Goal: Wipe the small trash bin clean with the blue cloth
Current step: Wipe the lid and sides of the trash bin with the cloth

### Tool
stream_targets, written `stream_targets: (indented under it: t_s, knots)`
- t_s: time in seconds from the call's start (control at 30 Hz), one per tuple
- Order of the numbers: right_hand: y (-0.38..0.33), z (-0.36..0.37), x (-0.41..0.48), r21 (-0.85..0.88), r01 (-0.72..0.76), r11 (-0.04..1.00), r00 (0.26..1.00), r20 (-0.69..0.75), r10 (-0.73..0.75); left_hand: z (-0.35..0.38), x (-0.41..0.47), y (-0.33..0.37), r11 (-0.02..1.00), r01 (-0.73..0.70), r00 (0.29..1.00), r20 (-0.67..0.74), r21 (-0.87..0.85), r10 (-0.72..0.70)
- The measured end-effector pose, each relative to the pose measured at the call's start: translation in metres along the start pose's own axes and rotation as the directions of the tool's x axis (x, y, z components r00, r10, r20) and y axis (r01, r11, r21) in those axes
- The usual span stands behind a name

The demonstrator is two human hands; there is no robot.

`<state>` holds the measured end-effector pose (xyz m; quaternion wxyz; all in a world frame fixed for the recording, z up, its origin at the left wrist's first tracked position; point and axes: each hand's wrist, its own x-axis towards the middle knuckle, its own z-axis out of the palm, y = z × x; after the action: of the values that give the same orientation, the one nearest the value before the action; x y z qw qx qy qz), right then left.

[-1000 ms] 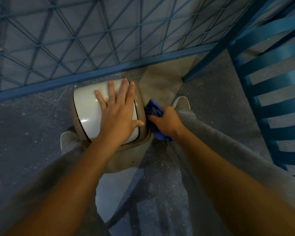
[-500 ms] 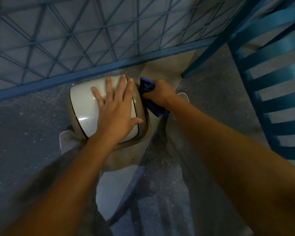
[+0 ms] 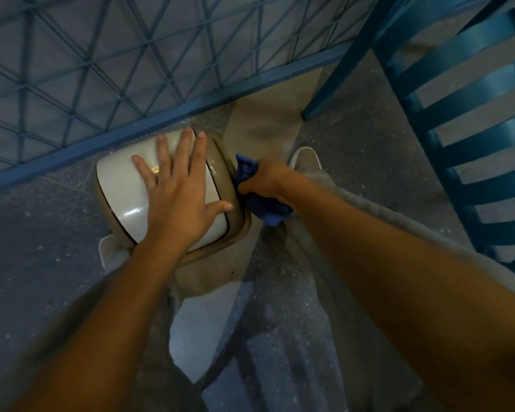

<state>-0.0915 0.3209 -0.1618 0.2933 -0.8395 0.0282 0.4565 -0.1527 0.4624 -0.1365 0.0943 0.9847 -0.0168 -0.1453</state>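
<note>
A small beige trash bin with a cream swing lid stands on the floor between my feet. My left hand lies flat on the lid, fingers spread, pressing down on it. My right hand is closed around the bunched blue cloth and holds it against the bin's right side wall. Part of the cloth sticks out above and below my fist. The bin's lower body is hidden under its lid and my arms.
A blue metal lattice fence runs along the far side, its bottom rail just behind the bin. A blue slatted chair stands at the right, one leg near my right shoe. The floor is grey speckled stone.
My right hand with the cloth went from the bin's near right side up to its far right corner, then back down to the middle of that side. My left hand stayed on the lid.
</note>
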Motion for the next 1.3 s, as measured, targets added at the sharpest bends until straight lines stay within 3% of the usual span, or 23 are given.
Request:
stream_targets:
  t_s: [0.13, 0.4, 0.57, 0.67, 0.8, 1.07, 1.3]
  knots:
    - [0.003, 0.004, -0.004, 0.027, 0.000, 1.000, 0.996, -0.085, 0.002, 0.000, -0.001, 0.000, 1.000, -0.002, 1.000, 0.004, 0.011, 0.002]
    - [-0.030, -0.011, 0.011, -0.099, 0.047, 0.994, 0.968, -0.240, -0.069, -0.001, 0.000, 0.001, 1.000, -0.005, 1.000, 0.015, 0.010, 0.004]
    - [-0.033, -0.012, 0.008, -0.027, 0.025, 0.999, 0.973, -0.227, -0.031, 0.001, -0.001, -0.001, 1.000, -0.003, 1.000, -0.007, -0.008, 0.003]
    - [-0.026, -0.007, -0.007, 0.101, 0.019, 0.995, 0.987, -0.160, -0.002, 0.002, -0.002, 0.000, 1.000, 0.008, 1.000, -0.018, -0.022, -0.009]
    - [-0.007, 0.011, -0.025, 0.175, -0.076, 0.982, 0.986, -0.132, 0.100, 0.002, -0.001, 0.001, 1.000, 0.021, 1.000, -0.016, -0.017, -0.021]
    - [0.017, 0.056, -0.053, 0.545, -0.201, 0.814, 0.922, -0.176, 0.346, 0.001, -0.001, 0.002, 0.999, 0.032, 0.999, -0.004, -0.006, -0.032]
    - [0.013, 0.097, -0.059, 0.792, -0.235, 0.564, 0.827, -0.142, 0.544, 0.000, 0.000, 0.003, 0.999, 0.033, 0.999, 0.005, -0.011, -0.033]
